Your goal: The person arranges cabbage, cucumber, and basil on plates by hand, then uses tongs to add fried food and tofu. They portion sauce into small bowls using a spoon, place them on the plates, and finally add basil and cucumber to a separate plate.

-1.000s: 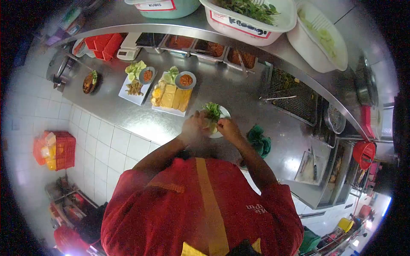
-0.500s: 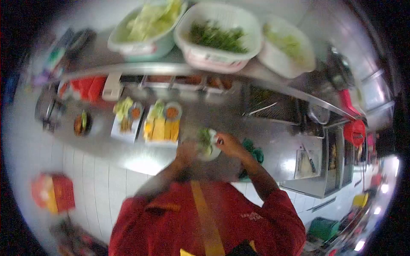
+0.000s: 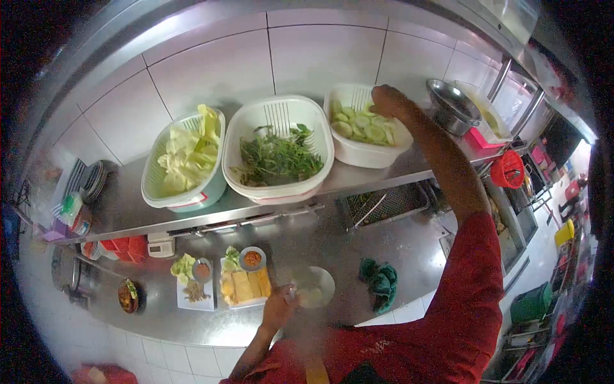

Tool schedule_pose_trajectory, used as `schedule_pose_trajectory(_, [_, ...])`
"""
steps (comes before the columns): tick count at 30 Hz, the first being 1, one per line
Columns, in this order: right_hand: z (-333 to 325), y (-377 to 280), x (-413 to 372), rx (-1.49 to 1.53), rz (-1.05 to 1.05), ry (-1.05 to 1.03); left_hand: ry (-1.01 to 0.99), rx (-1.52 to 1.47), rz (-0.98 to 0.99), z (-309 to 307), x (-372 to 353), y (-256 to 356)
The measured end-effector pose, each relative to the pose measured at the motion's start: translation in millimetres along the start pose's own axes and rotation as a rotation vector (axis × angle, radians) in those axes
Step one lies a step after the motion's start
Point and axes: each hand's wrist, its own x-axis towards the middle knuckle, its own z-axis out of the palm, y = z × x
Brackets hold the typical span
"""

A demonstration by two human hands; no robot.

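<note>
My left hand (image 3: 280, 307) is closed on the left edge of a round white plate (image 3: 325, 281) low over the steel counter. What lies on the plate is pale and smeared in this view. My right arm reaches up to the shelf, with my right hand (image 3: 389, 102) at the back right rim of a white basket of cucumber slices (image 3: 361, 125). Its fingers curl down and are mostly hidden; what they hold, if anything, cannot be made out.
On the shelf are a basket of lettuce (image 3: 185, 157) and a basket of leafy herbs (image 3: 281, 153). The counter holds a plate of fried yellow slabs (image 3: 246, 286), another plate with lettuce (image 3: 195, 294), a dark bowl (image 3: 128, 296) and a green cloth (image 3: 378, 283).
My right hand has left the plate and moved up to the cucumber basket. My left hand stays by the plate. The view has tilted upward, showing more of the shelf.
</note>
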Motion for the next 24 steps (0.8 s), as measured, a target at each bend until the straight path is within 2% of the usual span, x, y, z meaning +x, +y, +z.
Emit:
schedule_pose_trajectory(1, [3,-4,9,-0.057,0.034,-0.075,0.036,0.073,0.077,1,2,-4])
schedule_pose_trajectory(2, [8,-5,16,-0.058,0.028,-0.075,0.04,0.07,0.073,0,4,-4])
schedule_pose_trajectory(4, [20,-4,24,0.17,0.023,-0.073,-0.042,-0.041,-0.066,-2,2,0])
schedule_pose_trajectory(5, [23,-4,27,0.171,0.015,-0.081,-0.042,-0.045,-0.076,-6,3,4])
schedule_pose_trajectory(7, [29,3,27,-0.007,-0.144,-0.008,-0.073,-0.059,-0.115,-12,7,15])
schedule_pose_trajectory(8, [53,30,33,0.005,-0.218,0.249,-0.083,-0.066,-0.128,-10,10,11])
schedule_pose_trajectory(9, [81,51,38,0.022,-0.29,0.505,-0.051,-0.017,-0.042,-5,14,2])
schedule_pose_trajectory(10, [46,33,16,0.16,-0.19,0.46,-0.02,0.032,0.039,-3,14,-2])
schedule_pose_trajectory(11, [-17,8,-18,0.296,-0.09,0.406,-0.022,-0.002,-0.002,-12,14,15])
schedule_pose_trajectory(12, [-51,-7,-47,0.581,-0.066,0.317,-0.024,-0.038,-0.049,-21,19,33])
schedule_pose_trajectory(14, [-104,-65,-125,1.069,0.083,0.2,0.035,-0.399,0.039,-14,24,40])
schedule_pose_trajectory(15, [-108,-82,-155,0.837,0.137,0.116,0.045,-0.494,0.07,-9,26,46])
schedule_pose_trajectory(16, [-88,-101,-180,0.932,-0.005,0.025,0.06,-0.585,0.094,-4,27,53])
schedule_pose_trajectory(17, [-64,-119,-202,1.032,-0.144,-0.056,-0.066,-0.771,0.024,-6,31,64])
schedule_pose_trajectory(18, [-38,-144,-218,1.142,-0.124,-0.279,-0.187,-0.96,-0.042,-6,32,70])
schedule_pose_trajectory(19, [-6,-171,-231,1.232,-0.107,-0.487,-0.182,-0.964,-0.083,0,34,69])
schedule_pose_trajectory(20, [42,-194,-249,1.369,-0.05,-0.551,-0.267,-0.952,-0.111,5,36,68])
schedule_pose_trajectory(21, [82,-213,-263,1.385,-0.04,-0.623,-0.354,-0.936,-0.126,9,37,68])
schedule_pose_trajectory(22, [116,-230,-272,1.397,-0.033,-0.684,-0.354,-0.931,-0.132,17,36,59])
schedule_pose_trajectory(24, [164,-258,-292,1.578,0.127,-0.779,-0.396,-0.684,-0.214,40,34,26])
